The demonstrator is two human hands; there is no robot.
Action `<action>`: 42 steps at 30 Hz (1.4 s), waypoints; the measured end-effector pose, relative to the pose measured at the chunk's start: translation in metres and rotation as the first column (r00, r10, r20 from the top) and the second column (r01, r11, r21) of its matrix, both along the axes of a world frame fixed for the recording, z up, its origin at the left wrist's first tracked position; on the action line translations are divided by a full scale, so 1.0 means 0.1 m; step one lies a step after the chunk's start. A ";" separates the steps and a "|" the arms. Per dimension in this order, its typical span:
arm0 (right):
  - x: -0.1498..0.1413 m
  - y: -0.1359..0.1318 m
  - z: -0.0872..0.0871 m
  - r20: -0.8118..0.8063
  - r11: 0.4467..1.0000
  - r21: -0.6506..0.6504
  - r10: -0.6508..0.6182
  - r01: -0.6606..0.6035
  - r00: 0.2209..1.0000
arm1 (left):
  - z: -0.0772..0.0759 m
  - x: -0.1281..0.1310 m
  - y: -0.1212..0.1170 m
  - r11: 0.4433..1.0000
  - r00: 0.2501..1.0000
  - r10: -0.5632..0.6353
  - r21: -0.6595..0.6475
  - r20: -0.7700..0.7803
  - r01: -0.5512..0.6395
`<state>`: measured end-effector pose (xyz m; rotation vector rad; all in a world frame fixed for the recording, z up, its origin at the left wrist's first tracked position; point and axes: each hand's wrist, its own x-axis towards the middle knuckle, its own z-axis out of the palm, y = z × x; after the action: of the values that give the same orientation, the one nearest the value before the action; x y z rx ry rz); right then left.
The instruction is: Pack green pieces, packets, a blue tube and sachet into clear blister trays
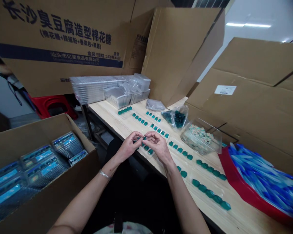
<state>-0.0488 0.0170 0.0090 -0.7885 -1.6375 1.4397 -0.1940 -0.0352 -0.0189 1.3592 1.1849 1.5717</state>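
Note:
Over the near edge of the table, my left hand (130, 146) and my right hand (158, 145) meet with their fingertips pinched together. Between them is a small dark-green piece (144, 137), mostly covered by the fingers. Just below the hands lie more green faceted pieces (150, 151), like plastic gems, in a row in a clear tray. Similar rows of green pieces (180, 149) run across the wooden table (158, 165). A clear bag (179, 117) of dark-green pieces and a clear bin (201, 138) of small pale-and-green pieces stand beyond my right hand.
Stacked clear plastic trays (97, 87) occupy the table's far end. A red basin (234, 185) heaped with blue, long plastic pieces (263, 178) sits at right. An open carton (70, 126) of blue packages is on my left. Large cardboard boxes (180, 48) wall the back; a red stool (53, 104) stands behind.

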 end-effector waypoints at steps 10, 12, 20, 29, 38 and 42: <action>-0.02 0.01 -0.10 -0.141 0.996 -0.083 -0.044 0.033 0.989 | 0.00 -0.01 -0.05 0.968 0.960 -0.076 -0.210 0.271 0.136; -0.02 0.01 -0.11 -0.144 0.995 -0.095 -0.032 0.018 0.989 | 0.01 -0.03 -0.07 0.947 0.927 -0.112 -0.244 0.359 0.209; -0.04 -0.01 -0.09 -0.164 0.981 -0.169 0.069 -0.097 0.984 | 0.03 -0.08 -0.12 0.887 0.819 -0.266 -0.203 0.509 0.414; -0.07 -0.03 -0.10 -0.300 0.891 -0.373 0.151 -0.261 0.942 | -0.01 -0.13 -0.14 0.839 0.671 -0.337 -0.114 0.661 0.533; -0.16 0.00 -0.18 -0.102 0.967 -0.239 0.061 -0.084 0.993 | -0.13 -0.14 -0.16 0.840 0.530 -0.209 -0.126 0.822 0.527; -0.13 0.02 -0.22 0.043 0.994 -0.086 0.077 -0.073 0.996 | -0.18 -0.12 -0.16 0.831 0.536 -0.212 -0.138 0.817 0.539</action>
<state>-0.0622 0.0195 -0.0130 -0.8214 -1.6657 1.5626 -0.2062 -0.0511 -0.0366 0.4853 0.5210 1.2731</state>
